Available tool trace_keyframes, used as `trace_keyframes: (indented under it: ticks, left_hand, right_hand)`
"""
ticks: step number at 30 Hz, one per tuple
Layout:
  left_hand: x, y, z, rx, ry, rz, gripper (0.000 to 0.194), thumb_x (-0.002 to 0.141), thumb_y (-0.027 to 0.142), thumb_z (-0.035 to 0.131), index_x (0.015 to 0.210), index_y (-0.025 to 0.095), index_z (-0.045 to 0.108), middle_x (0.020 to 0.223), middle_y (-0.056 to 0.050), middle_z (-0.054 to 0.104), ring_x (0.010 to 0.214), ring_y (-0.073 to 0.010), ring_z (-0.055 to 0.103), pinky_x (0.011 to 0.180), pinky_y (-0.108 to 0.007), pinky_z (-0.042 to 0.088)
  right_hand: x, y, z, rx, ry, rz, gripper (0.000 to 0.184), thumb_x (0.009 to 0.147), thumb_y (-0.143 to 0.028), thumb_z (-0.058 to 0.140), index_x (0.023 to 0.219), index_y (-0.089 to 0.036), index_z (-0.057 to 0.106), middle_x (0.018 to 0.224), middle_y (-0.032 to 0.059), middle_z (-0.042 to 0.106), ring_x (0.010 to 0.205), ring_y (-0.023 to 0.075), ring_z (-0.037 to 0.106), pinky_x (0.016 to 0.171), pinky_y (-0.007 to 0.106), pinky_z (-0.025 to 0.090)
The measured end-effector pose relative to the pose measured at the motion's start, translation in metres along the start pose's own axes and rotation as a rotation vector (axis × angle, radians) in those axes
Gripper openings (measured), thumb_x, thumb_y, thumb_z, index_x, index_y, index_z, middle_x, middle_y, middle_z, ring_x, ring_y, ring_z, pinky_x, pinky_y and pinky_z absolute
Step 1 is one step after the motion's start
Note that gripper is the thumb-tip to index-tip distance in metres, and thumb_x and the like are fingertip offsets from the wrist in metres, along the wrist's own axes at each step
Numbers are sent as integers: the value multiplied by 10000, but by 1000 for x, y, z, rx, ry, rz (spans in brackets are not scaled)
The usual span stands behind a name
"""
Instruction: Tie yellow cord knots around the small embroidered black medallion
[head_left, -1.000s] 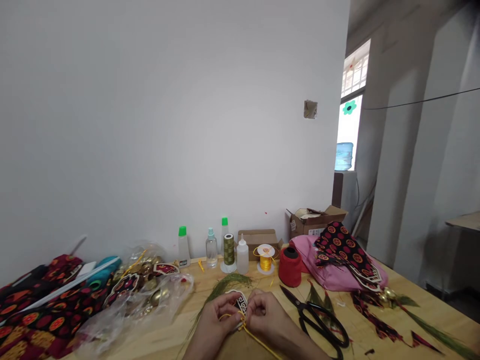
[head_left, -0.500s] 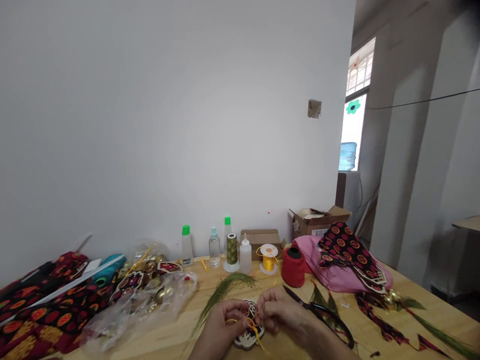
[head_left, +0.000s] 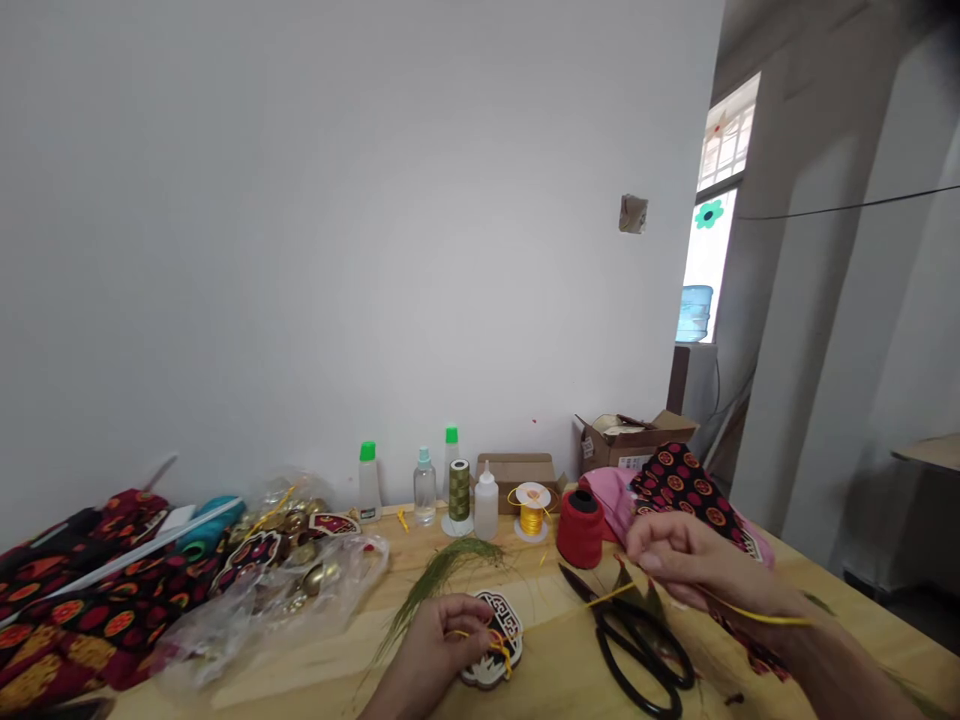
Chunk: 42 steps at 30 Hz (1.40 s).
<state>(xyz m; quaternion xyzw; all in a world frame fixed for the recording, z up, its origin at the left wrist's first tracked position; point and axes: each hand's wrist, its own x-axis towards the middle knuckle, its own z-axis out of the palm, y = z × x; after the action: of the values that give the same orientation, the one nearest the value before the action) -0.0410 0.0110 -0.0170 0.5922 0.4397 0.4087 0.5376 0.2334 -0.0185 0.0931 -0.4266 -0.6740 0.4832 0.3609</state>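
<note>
A flat pendant (head_left: 511, 618) of pale cut wood over dark patterned cloth lies on the wooden table. My left hand (head_left: 439, 645) is at its left edge, finger and thumb pinching loops of yellow cord (head_left: 501, 648) over it; whether they also grip the wood I cannot tell. Off to the right, my right hand (head_left: 686, 560) is raised above the table with fingers closed on the cord, a stretch running taut back to the pendant and a loose tail trailing past the wrist. Below that stretch lie black-handled scissors (head_left: 637, 640), blades partly apart.
Green grass-like strands (head_left: 439, 580) lie behind my left hand. Along the wall stand bottles, an olive thread spool (head_left: 459, 495), a yellow cord spool (head_left: 532, 515) and a red thread cone (head_left: 580, 530). Patterned cloth and a plastic bag (head_left: 285, 600) of brass bells fill the left.
My right hand has moved from the pendant up and to the right, drawing the yellow cord out straight. The scissors are now more exposed. My left hand stays at the pendant.
</note>
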Motion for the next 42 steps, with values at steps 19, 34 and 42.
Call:
trace_keyframes:
  ticks: [19, 34, 42]
  left_hand:
    - [-1, 7, 5, -34, -41, -21, 331, 486, 305, 701, 740, 104, 632, 599, -38, 644, 564, -139, 557, 539, -219, 398]
    - [0, 5, 15, -5, -106, -89, 188, 584, 289, 623, 654, 114, 638, 506, 26, 548, 462, -75, 417, 446, -164, 286]
    - [2, 13, 22, -70, -59, -162, 268, 547, 371, 627, 579, 107, 661, 413, 41, 496, 406, -64, 334, 422, -170, 202]
  right_hand:
    - [63, 69, 109, -421, 3, 51, 150, 607, -271, 547, 593, -149, 633, 458, -41, 467, 428, 62, 348, 387, 170, 213]
    - [71, 93, 112, 35, -13, 50, 292, 626, -405, 549, 601, -114, 547, 505, -40, 437, 485, 64, 354, 424, 161, 243]
    - [69, 83, 115, -170, 52, -100, 152, 690, -215, 487, 634, -125, 595, 537, -28, 503, 518, 73, 422, 452, 154, 299]
